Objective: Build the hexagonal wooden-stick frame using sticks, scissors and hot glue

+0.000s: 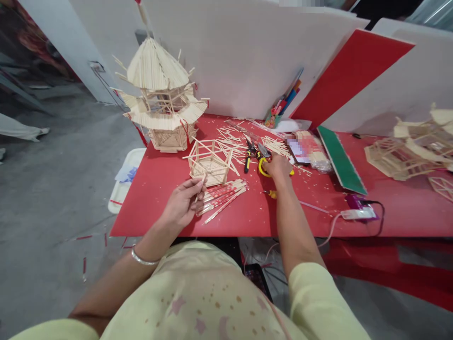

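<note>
My left hand (184,200) pinches a short thin wooden stick (202,185) between thumb and fingers, just in front of a small open frame built of sticks (212,165). Beside that hand lie several sticks in red-and-white paper wrappers (222,196). Out to the right, my right hand (278,167) is closed over a pair of scissors with yellow handles (262,166), which rest on the red table. The undersides of its fingers are hidden. Black-and-yellow pliers (247,158) lie left of the scissors. A small yellow-handled tool (272,194) lies nearer to me.
A tall stick-built pagoda (166,108) stands at the back left of the red table (148,203). Loose sticks (230,137) litter the back. A cup of pens (274,115), a green board (341,158), a power strip (359,214) and another stick model (406,146) occupy the right.
</note>
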Tool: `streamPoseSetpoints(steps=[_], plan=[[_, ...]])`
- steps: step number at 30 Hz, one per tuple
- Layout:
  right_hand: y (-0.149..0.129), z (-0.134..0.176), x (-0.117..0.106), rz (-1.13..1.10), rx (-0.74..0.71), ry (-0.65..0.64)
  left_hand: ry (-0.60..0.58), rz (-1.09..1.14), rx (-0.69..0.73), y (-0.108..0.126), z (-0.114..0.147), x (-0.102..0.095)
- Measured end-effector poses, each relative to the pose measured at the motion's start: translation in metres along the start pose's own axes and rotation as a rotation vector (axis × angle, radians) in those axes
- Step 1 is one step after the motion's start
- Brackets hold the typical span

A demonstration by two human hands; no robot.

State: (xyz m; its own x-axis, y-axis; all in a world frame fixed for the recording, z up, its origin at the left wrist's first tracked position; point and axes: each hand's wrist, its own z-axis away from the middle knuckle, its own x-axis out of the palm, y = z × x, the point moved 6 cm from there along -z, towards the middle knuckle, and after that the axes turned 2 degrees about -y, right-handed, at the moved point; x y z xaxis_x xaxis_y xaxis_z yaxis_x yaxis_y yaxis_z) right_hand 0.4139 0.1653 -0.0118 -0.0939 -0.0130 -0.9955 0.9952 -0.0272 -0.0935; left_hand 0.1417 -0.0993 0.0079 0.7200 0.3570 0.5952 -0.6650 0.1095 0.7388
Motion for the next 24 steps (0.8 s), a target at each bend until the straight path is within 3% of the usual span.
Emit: streamPoseSetpoints(steps=[8, 13, 17, 21, 24], plan=[[-0.007, -0.001, -0.014, 0.078, -0.081, 0.125, -0.013, -0.035, -0.026, 0.000, -0.020, 0.000], [-0.007, -0.011, 0.002, 0.064, -0.055, -0.129, -0.046, -0.039, -0.022, -0.005, -0.024, 0.005], [0.001, -0.022, 0.003, 0.030, -0.076, -0.180, -0.051, -0.041, 0.007, -0.002, -0.022, 0.010], [-0.003, 0.000, -0.027, -0.079, -0.153, 0.036, -0.064, -0.065, 0.080, 0.004, -0.020, 0.014], [-0.020, 0.053, -0.056, -0.275, -0.338, 0.178, -0.072, -0.115, 0.144, 0.006, -0.022, 0.014]])
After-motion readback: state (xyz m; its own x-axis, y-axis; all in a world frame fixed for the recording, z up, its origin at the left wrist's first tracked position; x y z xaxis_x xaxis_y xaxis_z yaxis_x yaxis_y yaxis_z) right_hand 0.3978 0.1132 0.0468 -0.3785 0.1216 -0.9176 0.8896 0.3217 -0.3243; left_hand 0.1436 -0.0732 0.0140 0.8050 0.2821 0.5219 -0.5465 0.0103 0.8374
